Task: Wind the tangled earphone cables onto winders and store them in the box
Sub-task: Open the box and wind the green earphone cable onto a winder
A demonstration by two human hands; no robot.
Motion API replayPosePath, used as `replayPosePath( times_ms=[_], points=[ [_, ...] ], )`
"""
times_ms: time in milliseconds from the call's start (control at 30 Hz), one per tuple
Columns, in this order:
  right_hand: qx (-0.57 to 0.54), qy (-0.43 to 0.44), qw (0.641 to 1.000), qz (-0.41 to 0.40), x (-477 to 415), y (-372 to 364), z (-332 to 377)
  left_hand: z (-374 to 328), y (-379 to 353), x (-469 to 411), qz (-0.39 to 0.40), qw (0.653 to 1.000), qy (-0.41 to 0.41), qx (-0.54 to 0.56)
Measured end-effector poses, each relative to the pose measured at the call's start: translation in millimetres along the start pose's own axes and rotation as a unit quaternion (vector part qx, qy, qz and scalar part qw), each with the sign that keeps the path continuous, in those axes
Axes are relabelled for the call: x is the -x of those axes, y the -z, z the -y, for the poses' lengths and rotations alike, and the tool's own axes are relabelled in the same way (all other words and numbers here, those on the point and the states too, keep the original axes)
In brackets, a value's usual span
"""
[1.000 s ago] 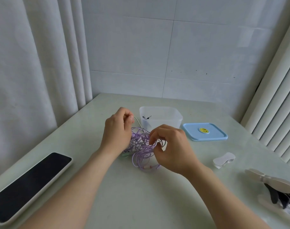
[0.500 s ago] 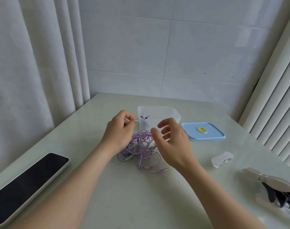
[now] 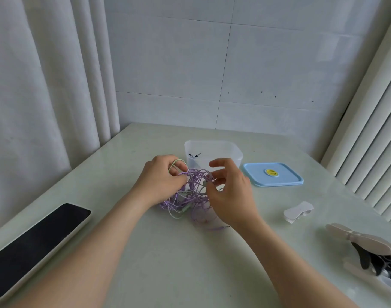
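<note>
Head view only.

- Left hand [image 3: 161, 177]: fingers curled into the left side of the cable tangle [image 3: 194, 194] and gripping strands. A pale green loop arches over its fingertips.
- Right hand [image 3: 231, 194]: thumb and a lower finger pinch a small pale inline piece on the tangle's right side, upper fingers spread loose above it.
- Hands sit close together, with only the tangle between them.
- Tangle: mostly purple leads with some pale green, partly lifted and partly lying on the table [image 3: 179, 263]. One purple lead ends in a jack plug [image 3: 226, 227] by the right wrist.
- Box [image 3: 229, 152]: translucent, open, just behind the hands, with a small dark item inside that is too small to identify.
- Blue lid [image 3: 285, 177]: flat on the table right of the box, yellow sticker in its middle.
- White winder [image 3: 298, 211]: right of the right forearm, apart from the tangle, no cable on it.
- Beige bone-shaped piece [image 3: 360, 238]: right edge, with something black under it.
- Dark-screened slab [image 3: 36, 238]: near left.
</note>
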State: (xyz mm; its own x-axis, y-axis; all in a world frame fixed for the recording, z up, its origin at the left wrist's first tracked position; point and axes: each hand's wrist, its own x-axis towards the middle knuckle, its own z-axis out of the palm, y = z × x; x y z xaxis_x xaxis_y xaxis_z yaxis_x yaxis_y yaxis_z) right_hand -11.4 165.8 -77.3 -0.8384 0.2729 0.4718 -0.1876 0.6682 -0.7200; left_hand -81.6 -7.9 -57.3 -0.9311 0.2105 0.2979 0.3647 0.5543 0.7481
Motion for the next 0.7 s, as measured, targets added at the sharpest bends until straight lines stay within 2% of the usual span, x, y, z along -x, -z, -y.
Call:
replayPosePath(
  times_ms=[267,400,567,700],
  points=[
    [-0.004,0.119,0.989,-0.093,-2,10,7,-6,0,5,0.044,0.991,-0.097,0.086],
    [-0.021,0.131,0.984,-0.122,-2,18,13,-9,-5,4,0.031,0.984,-0.071,0.162],
    [-0.061,0.148,0.982,-0.104,-1,18,14,-9,-9,4,0.051,0.993,-0.093,0.06],
    [0.043,0.221,0.965,-0.134,-7,16,0,-7,-10,3,0.064,0.995,-0.069,0.035]
  ],
)
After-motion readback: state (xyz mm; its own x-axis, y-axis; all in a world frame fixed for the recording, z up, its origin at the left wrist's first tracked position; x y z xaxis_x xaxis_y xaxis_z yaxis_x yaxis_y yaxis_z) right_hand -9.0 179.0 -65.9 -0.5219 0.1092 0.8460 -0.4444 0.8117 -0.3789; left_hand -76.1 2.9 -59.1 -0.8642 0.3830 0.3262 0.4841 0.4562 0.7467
